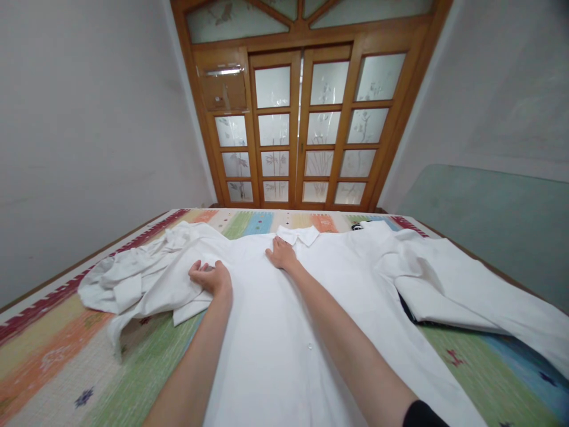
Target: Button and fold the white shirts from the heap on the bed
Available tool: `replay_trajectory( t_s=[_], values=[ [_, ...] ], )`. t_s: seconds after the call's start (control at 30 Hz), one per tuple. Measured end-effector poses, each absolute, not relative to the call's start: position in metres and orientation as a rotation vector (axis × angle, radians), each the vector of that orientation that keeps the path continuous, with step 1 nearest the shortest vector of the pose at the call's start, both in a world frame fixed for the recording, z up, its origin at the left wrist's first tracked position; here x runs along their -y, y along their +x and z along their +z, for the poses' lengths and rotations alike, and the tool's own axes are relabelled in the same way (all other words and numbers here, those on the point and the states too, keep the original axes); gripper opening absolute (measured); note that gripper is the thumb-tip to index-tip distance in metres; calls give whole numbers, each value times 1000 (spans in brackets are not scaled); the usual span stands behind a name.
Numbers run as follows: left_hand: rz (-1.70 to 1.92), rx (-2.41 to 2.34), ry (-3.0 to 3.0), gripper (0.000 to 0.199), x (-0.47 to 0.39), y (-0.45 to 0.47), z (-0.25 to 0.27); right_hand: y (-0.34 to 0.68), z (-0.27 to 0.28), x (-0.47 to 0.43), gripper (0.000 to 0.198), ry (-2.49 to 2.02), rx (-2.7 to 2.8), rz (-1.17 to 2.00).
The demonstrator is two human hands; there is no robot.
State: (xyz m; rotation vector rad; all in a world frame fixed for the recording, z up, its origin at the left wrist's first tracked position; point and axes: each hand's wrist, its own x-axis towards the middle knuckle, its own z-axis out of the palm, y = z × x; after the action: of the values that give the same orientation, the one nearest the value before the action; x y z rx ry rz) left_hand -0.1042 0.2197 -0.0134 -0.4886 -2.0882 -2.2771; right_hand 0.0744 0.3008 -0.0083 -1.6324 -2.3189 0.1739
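A white button-up shirt [262, 332] lies spread out front up, its collar [302, 235] at the far end. My right hand [282, 254] rests on the shirt just below the left side of the collar, fingers extended and pressing the cloth. Over the left shoulder area is my left hand [212, 277], palm turned partly up, fingers half curled and the thumb apart. No cloth shows between its fingers. The left sleeve [155, 284] is bunched and rumpled beside it, one edge hanging raised. The right sleeve [480, 284] stretches out to the right.
A striped, patterned cloth [57, 356] covers the table beneath the shirt. Folded white fabric with a dark edge [444, 305] lies under the right sleeve. Behind stand wooden doors [297, 130] with glass panes; a pale green panel [493, 219] leans at the right wall.
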Motion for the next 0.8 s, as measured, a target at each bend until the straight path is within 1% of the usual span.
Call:
replay_trajectory(
  t_s=[0.07,0.13,0.3,0.5,0.6,0.7,0.8],
  values=[
    [-2349,2113,-407,50,-220,-105,-12,71,-6,-301,61,-1657,2320,186],
    [-2341,2168,-377,50,-220,-105,-10,70,-3,-299,61,-1646,2330,159],
    [-2164,2272,-423,46,-222,-106,-11,70,0,-295,46,-1592,2331,18],
    [-2172,2404,-280,44,-230,-105,-20,68,0,-292,41,-1611,2340,-66],
    [-2206,2501,-484,35,-233,-106,-24,68,-1,-292,42,-1615,2329,-67],
    [-2241,2502,-710,26,-235,-108,-26,70,-2,-294,45,-1602,2329,-54],
    [-2267,2430,-838,27,-238,-109,-24,71,-5,-297,52,-1600,2351,-3]
  ],
)
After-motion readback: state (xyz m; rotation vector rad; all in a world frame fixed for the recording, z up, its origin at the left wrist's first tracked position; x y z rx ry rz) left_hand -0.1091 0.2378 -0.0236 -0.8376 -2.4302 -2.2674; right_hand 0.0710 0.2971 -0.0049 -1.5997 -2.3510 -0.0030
